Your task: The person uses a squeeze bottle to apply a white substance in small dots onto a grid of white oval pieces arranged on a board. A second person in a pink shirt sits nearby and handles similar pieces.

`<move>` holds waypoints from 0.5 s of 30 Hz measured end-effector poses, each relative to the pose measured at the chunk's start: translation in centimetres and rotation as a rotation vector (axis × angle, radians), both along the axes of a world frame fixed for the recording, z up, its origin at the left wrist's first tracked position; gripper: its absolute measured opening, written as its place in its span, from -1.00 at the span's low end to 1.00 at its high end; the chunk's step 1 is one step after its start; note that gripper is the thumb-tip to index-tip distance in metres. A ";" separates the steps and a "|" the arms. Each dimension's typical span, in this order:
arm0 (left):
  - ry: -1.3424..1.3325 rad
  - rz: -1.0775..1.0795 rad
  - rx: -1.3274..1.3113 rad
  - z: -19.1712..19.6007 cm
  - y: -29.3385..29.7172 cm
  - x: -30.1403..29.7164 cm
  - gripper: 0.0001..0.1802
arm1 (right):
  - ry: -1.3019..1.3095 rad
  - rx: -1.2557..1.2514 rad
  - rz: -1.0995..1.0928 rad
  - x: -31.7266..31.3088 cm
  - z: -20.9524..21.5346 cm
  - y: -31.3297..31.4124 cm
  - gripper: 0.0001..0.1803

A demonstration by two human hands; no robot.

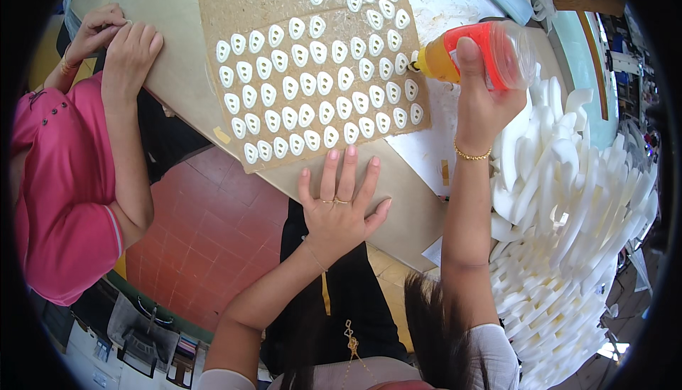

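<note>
My right hand (486, 99) is wrapped round a squeeze bottle (508, 52) with a red label and yellow liquid inside. The bottle is tipped on its side, its dark nozzle tip by a white oval piece (401, 62) at the right edge of a brown board (245, 3). Rows of such small white pieces, each with yellowish spots in two dimples, cover most of the board. My left hand (339, 205) lies open with fingers spread, its fingertips at the board's near edge. Whether a drop is leaving the nozzle is too small to tell.
The board rests on a beige table (412, 209) with white paper (419, 159) under its right side. A large heap of white curved foam-like strips (561, 212) stands to the right. At the left sits another person in a pink top (71, 198), hands (131, 52) at the table edge.
</note>
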State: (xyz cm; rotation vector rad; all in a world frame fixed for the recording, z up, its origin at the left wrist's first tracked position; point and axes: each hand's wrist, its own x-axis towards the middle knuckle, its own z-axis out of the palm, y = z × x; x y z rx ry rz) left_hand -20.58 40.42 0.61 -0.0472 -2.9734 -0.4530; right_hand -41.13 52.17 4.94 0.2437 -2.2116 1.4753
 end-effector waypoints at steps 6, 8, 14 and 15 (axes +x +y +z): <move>-0.012 -0.013 0.001 0.0 -0.1 -0.1 -0.35 | 0.072 0.004 0.008 1.0 -0.6 0.1 -0.57; -0.009 -0.032 0.000 0.1 -0.2 -0.2 -0.34 | 0.100 0.054 0.026 1.4 -0.4 0.0 -0.55; 0.011 -0.033 0.012 0.1 -0.2 -0.2 -0.33 | 0.247 0.138 0.071 1.2 -0.6 -0.9 -0.53; 0.009 -0.032 0.009 0.0 -0.3 -0.2 -0.33 | 0.276 0.170 0.075 1.2 -0.7 -1.1 -0.53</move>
